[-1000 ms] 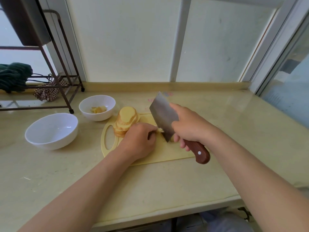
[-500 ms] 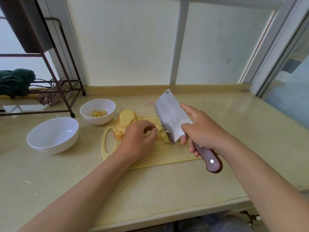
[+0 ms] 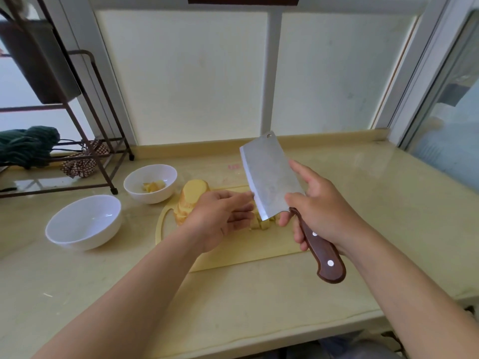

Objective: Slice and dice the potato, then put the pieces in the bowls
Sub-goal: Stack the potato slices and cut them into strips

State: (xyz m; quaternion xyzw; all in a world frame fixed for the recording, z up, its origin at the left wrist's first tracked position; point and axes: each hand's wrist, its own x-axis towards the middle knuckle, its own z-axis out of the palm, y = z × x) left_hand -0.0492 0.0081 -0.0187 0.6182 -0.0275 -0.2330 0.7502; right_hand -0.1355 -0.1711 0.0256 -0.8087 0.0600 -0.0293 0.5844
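R hand (image 3: 321,211) wraps the cleaver (image 3: 269,177) handle, blade lifted and tilted off the cutting board (image 3: 233,255). L hand (image 3: 220,218) is loose, fingers near straight, beside the diced pieces (image 3: 261,224) under the blade. Potato slices (image 3: 193,195) are stacked just left. Step, prob.: batch diced. Next: gather dice onto the blade w/o spilling and carry to the small bowl (image 3: 134,193), far left, some pieces already in. Big bowl (image 3: 85,239) sits nearer.

Potato slices (image 3: 193,194) stacked, tilted, on board (image 3: 233,252); dice (image 3: 261,224) beside; small bowl (image 3: 150,196) holds pieces (image 3: 153,186); large bowl (image 3: 85,239) left.
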